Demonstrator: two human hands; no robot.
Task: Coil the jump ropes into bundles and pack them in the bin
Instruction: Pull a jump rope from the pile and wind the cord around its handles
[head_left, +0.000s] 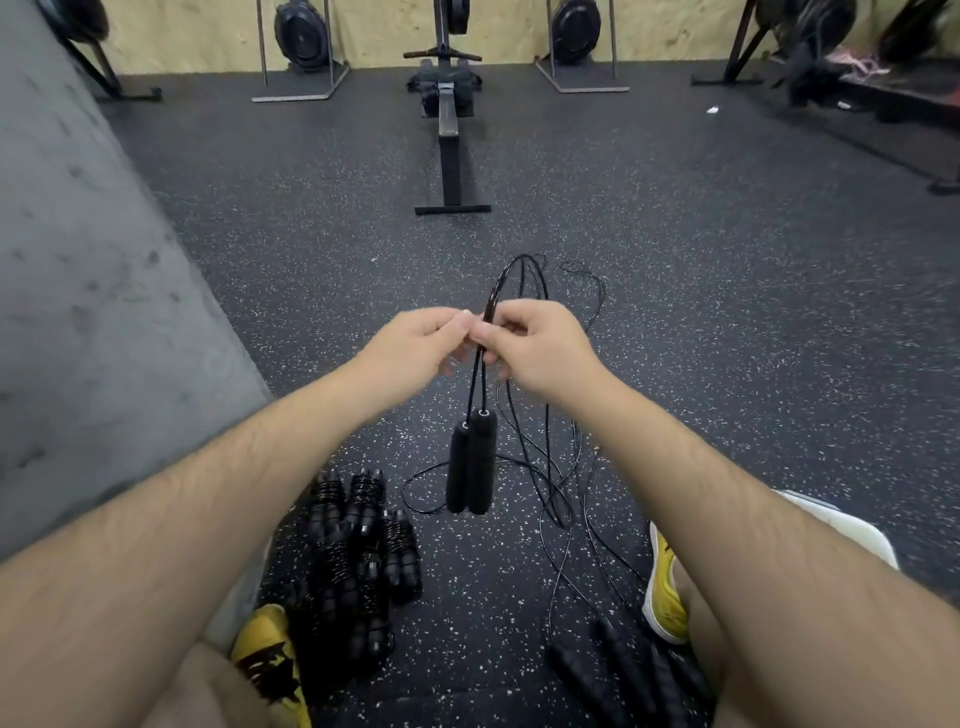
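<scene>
I am on a black rubber gym floor (311, 234) flecked with white, with a grey concrete wall (78, 260) on my left. In front of me I hold up one jump rope (488, 306): my left hand (415, 343) and right hand (535, 345) meet at its doubled cord, the thumb and fingers of each curled in and pinching it, so the two hands touch. Above my hands the cord arches up in a loop; below them its two black handles (470, 467) hang side by side, touching, clear of the floor. The rest of the cord (566, 467) trails down under my right hand and lies in loose loops on the floor. To the lower left, near my left yellow shoe (270, 654), lies a heap of coiled rope bundles (358, 551). By my right yellow shoe (662, 587) lie more black handles (623, 670), blurred. A white container (852, 530) shows behind my right forearm, mostly hidden, and I cannot tell what is in it. Farther off a rowing machine (449, 119) stands against a plywood wall (374, 31).
</scene>
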